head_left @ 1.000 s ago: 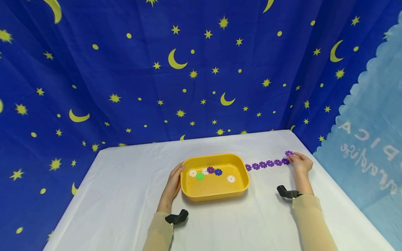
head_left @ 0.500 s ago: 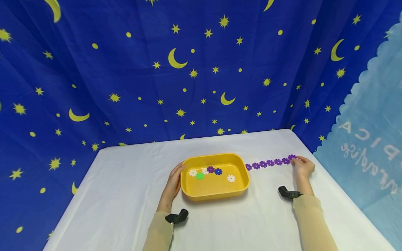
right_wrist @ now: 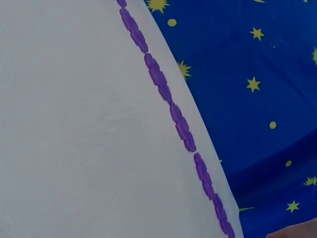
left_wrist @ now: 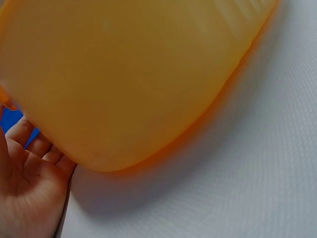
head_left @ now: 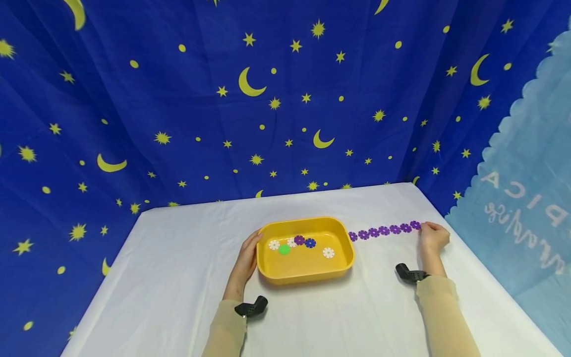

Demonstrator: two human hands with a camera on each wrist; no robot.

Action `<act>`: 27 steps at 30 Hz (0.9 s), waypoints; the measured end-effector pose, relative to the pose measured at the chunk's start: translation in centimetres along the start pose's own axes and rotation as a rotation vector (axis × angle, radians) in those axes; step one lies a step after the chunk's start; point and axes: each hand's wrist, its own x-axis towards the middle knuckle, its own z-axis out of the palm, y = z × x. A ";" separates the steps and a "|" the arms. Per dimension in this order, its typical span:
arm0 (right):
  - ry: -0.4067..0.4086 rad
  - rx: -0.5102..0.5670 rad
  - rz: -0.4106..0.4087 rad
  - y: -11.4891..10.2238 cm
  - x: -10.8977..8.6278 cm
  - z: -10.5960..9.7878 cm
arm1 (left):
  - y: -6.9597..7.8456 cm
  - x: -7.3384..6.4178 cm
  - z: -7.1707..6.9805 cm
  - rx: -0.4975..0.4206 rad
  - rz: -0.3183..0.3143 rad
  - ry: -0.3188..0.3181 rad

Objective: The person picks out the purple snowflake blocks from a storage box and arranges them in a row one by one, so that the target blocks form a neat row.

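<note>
Purple snowflake building discs [head_left: 384, 231] form a row on the white table, running right from the yellow plastic basin [head_left: 308, 276]. At the row's right end, my right hand [head_left: 434, 238] has its fingertips at the edge of the last purple disc [head_left: 415, 225]; whether they pinch it is hidden. My left hand [head_left: 244, 260] grips the basin's left end, its fingers up along the outer wall. In the left wrist view, that hand [left_wrist: 34, 186] is against the basin [left_wrist: 124, 89]. The right wrist view shows the row [right_wrist: 183, 126] nearly edge-on, with little of the hand.
Inside the basin are three white discs [head_left: 328, 253], a green disc [head_left: 284, 249], a darker purple disc [head_left: 299, 240] and a blue disc [head_left: 310, 243]. A blue star-and-moon curtain [head_left: 285, 124] stands behind the table [head_left: 178, 277]; a light blue cloth [head_left: 535, 213] hangs on the right.
My right hand has brought a purple disc down and slightly right into the row's end, then shifted a little further right off its face. The left hand and basin stay put.
</note>
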 end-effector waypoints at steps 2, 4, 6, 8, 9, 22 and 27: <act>-0.006 0.006 -0.009 -0.3 -0.2 0.2 | 0.1 0.0 -0.1 0.001 0.002 0.000; -0.030 0.007 -0.022 -0.8 -0.6 0.5 | 0.3 0.0 -0.1 0.000 0.003 0.003; -0.057 0.013 -0.052 -1.4 -1.1 1.0 | 0.4 0.0 -0.2 -0.010 -0.001 0.007; -0.090 0.017 -0.086 -2.0 -1.9 1.5 | 0.5 0.0 -0.3 -0.008 0.003 0.003; -0.105 0.027 -0.100 -2.3 -2.3 1.8 | 0.5 -0.1 -0.3 -0.012 0.002 0.004; -0.429 0.295 -0.057 -5.2 -8.1 4.5 | 0.0 0.0 -0.4 -0.015 0.013 -0.016; -0.533 0.278 -0.089 -5.7 -10.4 5.7 | 0.0 0.0 -0.2 -0.020 0.024 -0.016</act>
